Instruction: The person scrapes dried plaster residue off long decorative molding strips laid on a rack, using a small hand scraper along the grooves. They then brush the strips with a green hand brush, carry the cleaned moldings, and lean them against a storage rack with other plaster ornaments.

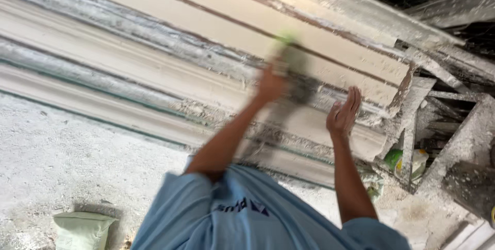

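Closest in is the blue shirt [258, 219], one garment with two short sleeves, cut off by the bottom edge. Down on the dusty floor [62, 162], well to the left of the left hand, lies one pale green sack [82, 229].

Two bare arms reach out. The left hand [270, 82] is smeared by motion; it seems closed around one green-tipped dark tool [296, 69], whose kind I cannot make out. The tool's long axis runs away from the person, with the green end farthest. The right hand [344, 113] is flat and open, fingers together and pointing away, its palm against the white plaster moulding [309, 121].

That moulding is long and runs under both hands, from far left to its cut end just right of the right hand. I count at least three more such lengths beyond it, parallel, their far-left ends out of frame. Right of the right hand, one green-and-white container [407, 161] is half hidden behind a crusted frame [454, 147].
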Tool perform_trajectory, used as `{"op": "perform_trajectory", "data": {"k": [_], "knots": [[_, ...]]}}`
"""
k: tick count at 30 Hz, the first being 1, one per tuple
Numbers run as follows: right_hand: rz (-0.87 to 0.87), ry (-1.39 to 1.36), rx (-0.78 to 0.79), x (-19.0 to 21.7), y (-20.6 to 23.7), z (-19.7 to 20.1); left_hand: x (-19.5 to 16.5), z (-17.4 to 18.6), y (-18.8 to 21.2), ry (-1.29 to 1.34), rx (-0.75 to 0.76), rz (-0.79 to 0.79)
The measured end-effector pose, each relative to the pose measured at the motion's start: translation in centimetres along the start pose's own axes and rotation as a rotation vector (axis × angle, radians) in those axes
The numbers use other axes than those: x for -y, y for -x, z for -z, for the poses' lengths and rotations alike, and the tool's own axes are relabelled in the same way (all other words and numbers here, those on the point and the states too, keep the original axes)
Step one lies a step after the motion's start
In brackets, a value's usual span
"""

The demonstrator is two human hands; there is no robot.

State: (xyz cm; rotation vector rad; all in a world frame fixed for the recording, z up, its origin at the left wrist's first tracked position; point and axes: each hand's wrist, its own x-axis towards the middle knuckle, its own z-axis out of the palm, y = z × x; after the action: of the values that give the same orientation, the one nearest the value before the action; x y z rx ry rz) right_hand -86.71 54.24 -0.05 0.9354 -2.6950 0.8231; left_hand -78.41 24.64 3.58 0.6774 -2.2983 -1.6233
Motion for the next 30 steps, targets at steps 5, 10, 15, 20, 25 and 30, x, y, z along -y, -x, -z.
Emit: {"op": "perform_trajectory", "data": {"k": [5,10,15,20,25,30], "knots": [[-0.237,-0.228,-0.017,0.4,2.0,2.6,-3.1,-8.3,1.5,0.245,0.390,0.099],[-0.687,-0.148,0.019,1.9,8.3,6.9,6.2,17.7,0.4,0.206,-0.273,-0.092],[-0.544,0.040,-0.058,5.8,11.0,5.6,8.1,25.5,7.0,0.249,-0.528,-0.043],[-0.146,0.044,0.118,11.9,6.0,0.4,-0.6,0.3,11.2,0.337,0.209,0.053],[-0.499,-0.249,0.215,13.9,3.9,2.4,2.7,7.5,10.0,0.468,0.318,0.063],[-0.984,-0.127,0.348,14.6,11.5,6.1,10.6,35.7,15.1,0.520,-0.345,0.116]]}}
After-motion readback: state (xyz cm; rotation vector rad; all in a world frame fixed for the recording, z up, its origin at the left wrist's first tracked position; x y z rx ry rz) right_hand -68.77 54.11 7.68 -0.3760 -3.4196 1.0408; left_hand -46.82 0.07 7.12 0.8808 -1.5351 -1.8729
